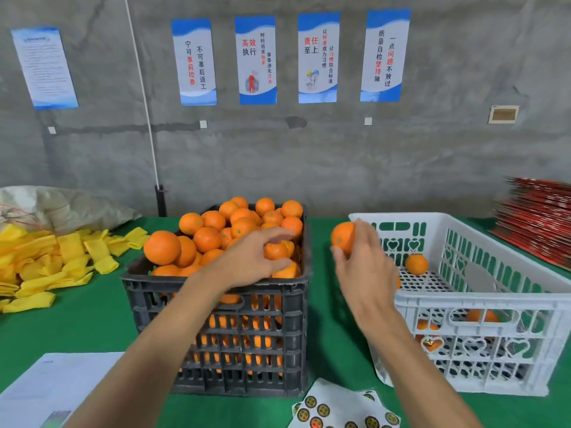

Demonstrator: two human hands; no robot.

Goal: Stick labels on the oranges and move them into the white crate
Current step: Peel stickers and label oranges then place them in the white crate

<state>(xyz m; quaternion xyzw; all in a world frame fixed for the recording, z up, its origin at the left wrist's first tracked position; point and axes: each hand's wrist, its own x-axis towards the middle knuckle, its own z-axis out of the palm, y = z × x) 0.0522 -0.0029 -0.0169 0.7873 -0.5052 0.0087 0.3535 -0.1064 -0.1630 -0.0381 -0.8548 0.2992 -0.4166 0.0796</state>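
Observation:
A dark grey crate [216, 304] in the middle of the table is heaped with oranges [207, 239]. My left hand [250, 261] reaches into its right side and grips one orange [275, 251]. My right hand [367, 267] holds another orange [342, 237] in the air, between the two crates and just left of the white crate [482, 304]. The white crate holds a few oranges, one [416, 264] lying on its perforated floor. Sheets of round labels [343, 409] lie on the green table in front of the crates.
Yellow foam sleeves [52, 264] are piled at the left beside a grey sack [61, 205]. A white paper [52, 387] lies at the front left. Red flat cartons [537, 217] are stacked at the far right. A concrete wall with posters stands behind.

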